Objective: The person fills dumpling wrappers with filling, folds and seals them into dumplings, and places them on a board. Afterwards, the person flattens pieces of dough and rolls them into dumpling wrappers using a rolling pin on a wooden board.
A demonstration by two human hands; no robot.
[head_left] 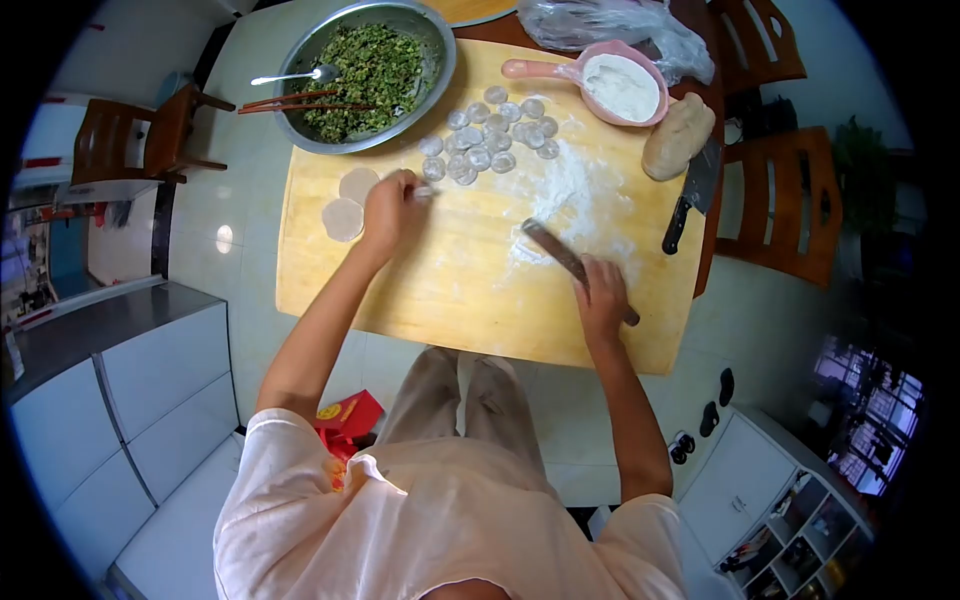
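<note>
On the wooden board point(470, 290), my left hand point(392, 208) is closed on a small dough disc point(422, 191), partly blurred. Two rolled-out round wrappers point(343, 220) lie just left of that hand. My right hand point(602, 294) wraps round a dark rolling pin point(556, 250), which slants across the board. White flour point(568, 195) is spread beyond the pin. Several small flattened dough discs point(478, 158) lie in a cluster at the board's upper middle. A lump of dough point(678, 138) rests at the right edge, beside a knife point(690, 205).
A metal bowl of green filling point(441, 92) holds a spoon point(290, 77) and chopsticks point(290, 106) at the upper left. A pink scoop of flour point(540, 69) and a plastic bag point(600, 25) are at the upper right. Wooden chairs point(775, 205) stand around.
</note>
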